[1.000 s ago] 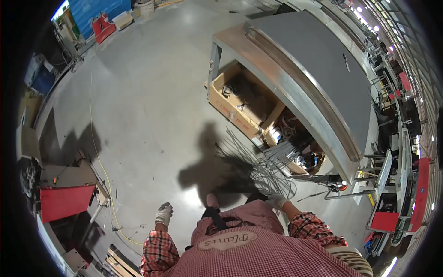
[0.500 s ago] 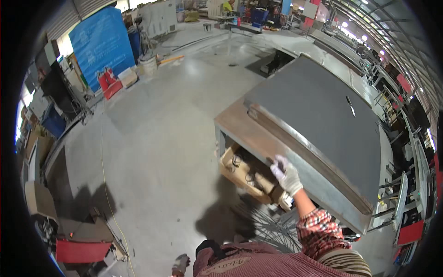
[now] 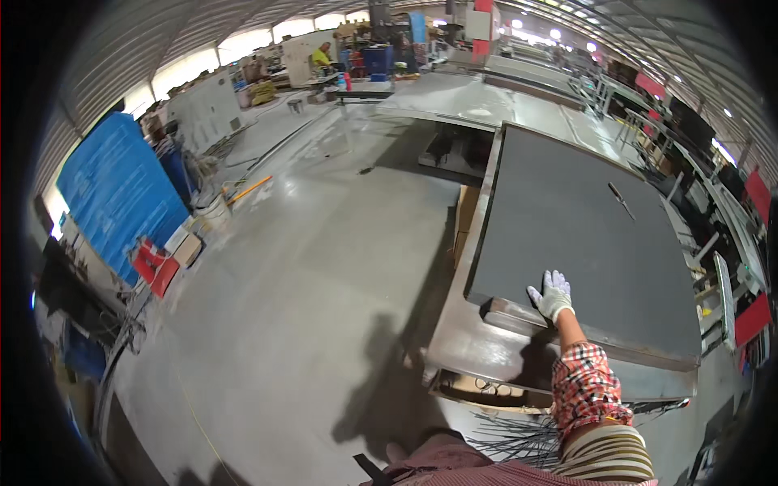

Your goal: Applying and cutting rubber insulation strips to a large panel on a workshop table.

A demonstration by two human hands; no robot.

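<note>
I see the right hand (image 3: 551, 297) spread flat on the near edge of the big gray sheet (image 3: 571, 231). The sheet lies on the desk (image 3: 466, 342). A metal bar (image 3: 517, 313) is just beside the hand. A knife (image 3: 621, 200) lies far right on the sheet. I can't see the left hand, so I can't tell how it is.

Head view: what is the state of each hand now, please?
Left hand: not in view, cannot be told.
Right hand: open, palm down near the edge of the grey surface.
</note>
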